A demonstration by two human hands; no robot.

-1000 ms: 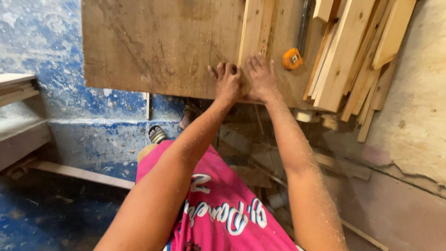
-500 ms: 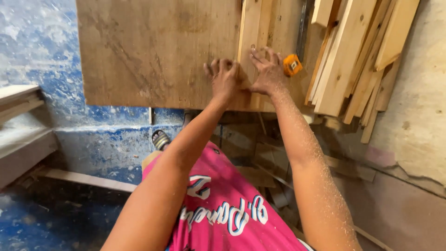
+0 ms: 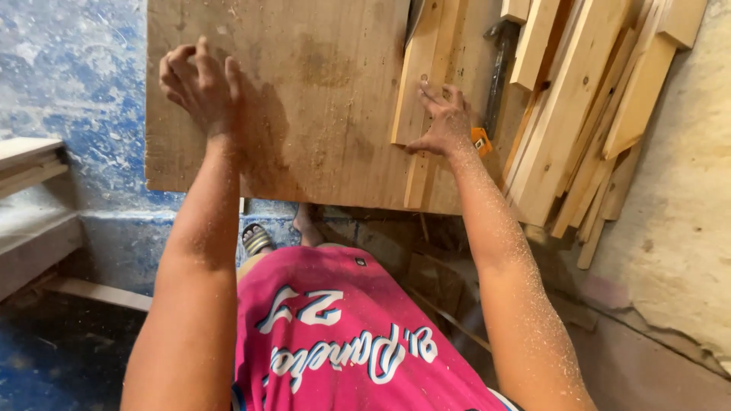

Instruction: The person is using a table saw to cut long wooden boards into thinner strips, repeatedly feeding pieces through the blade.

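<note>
I read the right hand [image 3: 442, 122] as nearer the work: its spread fingertips press on the pale narrow wooden strip [image 3: 421, 129], which lies on the broad brown plywood sheet [image 3: 320, 114], long axis running away from me. The left hand [image 3: 199, 84] rests well apart on the sheet's left part, fingers curled loosely, gripping nothing
</note>
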